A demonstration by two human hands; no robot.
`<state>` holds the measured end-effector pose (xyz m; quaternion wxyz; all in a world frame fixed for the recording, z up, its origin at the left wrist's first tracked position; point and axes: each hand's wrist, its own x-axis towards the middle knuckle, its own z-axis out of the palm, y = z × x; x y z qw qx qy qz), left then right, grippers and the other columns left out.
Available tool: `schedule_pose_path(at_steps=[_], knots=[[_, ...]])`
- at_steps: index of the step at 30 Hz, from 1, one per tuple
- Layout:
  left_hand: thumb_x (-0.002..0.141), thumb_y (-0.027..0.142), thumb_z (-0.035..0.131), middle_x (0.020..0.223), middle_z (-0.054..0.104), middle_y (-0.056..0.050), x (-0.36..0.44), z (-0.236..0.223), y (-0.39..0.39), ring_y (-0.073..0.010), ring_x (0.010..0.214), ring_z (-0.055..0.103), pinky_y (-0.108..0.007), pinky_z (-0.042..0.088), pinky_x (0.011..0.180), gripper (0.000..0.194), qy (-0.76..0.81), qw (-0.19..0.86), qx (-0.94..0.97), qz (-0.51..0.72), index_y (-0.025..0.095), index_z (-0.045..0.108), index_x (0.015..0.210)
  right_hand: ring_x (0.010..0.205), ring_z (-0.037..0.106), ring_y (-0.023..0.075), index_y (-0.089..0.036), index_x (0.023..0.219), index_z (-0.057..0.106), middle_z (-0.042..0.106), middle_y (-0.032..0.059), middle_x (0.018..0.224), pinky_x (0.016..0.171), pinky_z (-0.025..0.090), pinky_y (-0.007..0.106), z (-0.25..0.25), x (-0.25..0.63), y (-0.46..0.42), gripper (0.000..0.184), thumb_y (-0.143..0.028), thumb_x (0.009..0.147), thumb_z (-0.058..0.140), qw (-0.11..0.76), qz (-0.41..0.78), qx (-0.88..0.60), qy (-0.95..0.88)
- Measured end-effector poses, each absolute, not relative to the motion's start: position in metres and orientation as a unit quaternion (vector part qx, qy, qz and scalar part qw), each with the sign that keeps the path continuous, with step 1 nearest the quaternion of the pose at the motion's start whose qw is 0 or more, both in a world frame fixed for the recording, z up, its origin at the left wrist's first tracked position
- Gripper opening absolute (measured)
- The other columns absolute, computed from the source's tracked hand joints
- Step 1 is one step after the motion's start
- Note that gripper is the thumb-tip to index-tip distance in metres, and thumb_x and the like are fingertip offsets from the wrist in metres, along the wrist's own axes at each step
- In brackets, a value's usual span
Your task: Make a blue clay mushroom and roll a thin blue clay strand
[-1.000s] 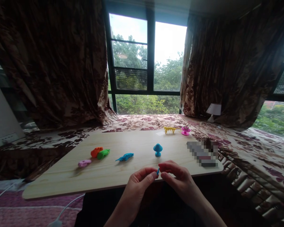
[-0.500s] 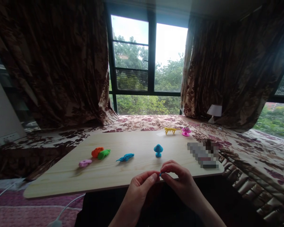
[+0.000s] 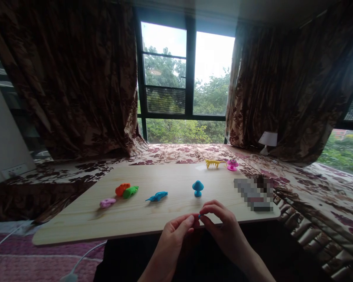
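A tiny bit of blue modelling clay [image 3: 199,216] shows between my fingertips, above the near edge of the wooden board [image 3: 76,225]. My right hand [image 3: 222,219] pinches it between thumb and index finger. From the other side, the closed thumb and fingers of my left hand [image 3: 178,231] meet it and partly cover it. Just beyond my hands stands a blue clay mushroom [image 3: 197,188], upright on a round base. To its left lies an uneven lump of blue clay [image 3: 157,196] with a pointed end.
Orange clay [image 3: 122,189], green clay [image 3: 131,192] and pink clay [image 3: 107,203] lie at the board's left. Toward the back right are a yellow legged clay figure [image 3: 212,163] and a magenta clay piece [image 3: 232,165]. A blurred-out item [image 3: 254,194] lies on the right side.
The whole view has shifted slightly. My hands keep nearly the same pose around the bit of blue clay, with the left fingers a little more spread below. The pieces on the board have not moved.
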<state>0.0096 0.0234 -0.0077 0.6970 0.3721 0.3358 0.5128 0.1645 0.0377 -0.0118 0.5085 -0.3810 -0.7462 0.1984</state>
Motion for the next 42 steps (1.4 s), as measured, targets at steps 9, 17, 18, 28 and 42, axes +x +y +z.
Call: schedule_pose_path(at_steps=[9, 17, 18, 28, 42], knots=[[0.078, 0.032, 0.063, 0.072, 0.068, -0.002, 0.010, -0.007, 0.024, -0.0165, 0.081, 0.063, -0.027, 0.047, 0.078, 0.021, 0.345, 0.692, 0.365, 0.519, 0.018, 0.074, 0.090, 0.083, 0.058, 0.0175, -0.021, 0.087, 0.061, 0.061, 0.0025, 0.088, 0.074, 0.046, 0.029, -0.009, 0.162, 0.036, 0.015, -0.009, 0.082, 0.054, 0.472, 0.135, -0.407, -0.770], [0.082, 0.034, 0.058, 0.078, 0.072, -0.003, 0.008, -0.008, 0.024, -0.0151, 0.082, 0.062, -0.027, 0.046, 0.080, 0.023, 0.343, 0.701, 0.368, 0.506, 0.019, 0.073, 0.091, 0.086, 0.056, 0.0199, -0.023, 0.089, 0.063, 0.062, 0.0024, 0.089, 0.079, 0.044, 0.033, -0.012, 0.159, 0.035, 0.015, -0.011, 0.082, 0.056, 0.445, 0.050, -0.434, -0.782], [0.081, 0.034, 0.058, 0.078, 0.072, -0.003, 0.007, -0.008, 0.025, -0.0149, 0.083, 0.062, -0.026, 0.046, 0.080, 0.023, 0.347, 0.699, 0.373, 0.502, 0.019, 0.073, 0.092, 0.087, 0.056, 0.0198, -0.023, 0.088, 0.063, 0.062, 0.0024, 0.089, 0.079, 0.044, 0.033, -0.011, 0.159, 0.035, 0.015, -0.011, 0.082, 0.056, 0.446, 0.055, -0.433, -0.781], [0.075, 0.027, 0.066, 0.073, 0.068, -0.001, 0.006, -0.009, 0.030, -0.0114, 0.070, 0.061, -0.024, 0.046, 0.071, 0.013, 0.324, 0.711, 0.384, 0.492, 0.015, 0.069, 0.081, 0.086, 0.059, 0.0176, -0.022, 0.091, 0.065, 0.061, 0.0032, 0.091, 0.075, 0.048, 0.028, -0.005, 0.162, 0.035, 0.016, -0.012, 0.081, 0.058, 0.474, 0.154, -0.388, -0.775], [0.079, 0.025, 0.064, 0.072, 0.069, -0.001, 0.000, -0.026, 0.038, -0.0106, 0.073, 0.062, -0.026, 0.048, 0.075, 0.011, 0.305, 0.743, 0.336, 0.492, 0.016, 0.069, 0.082, 0.093, 0.056, 0.0207, -0.028, 0.114, 0.059, 0.060, 0.0060, 0.101, 0.080, 0.047, 0.036, -0.010, 0.164, 0.035, 0.029, -0.018, 0.088, 0.051, 0.458, 0.074, -0.391, -0.795]])
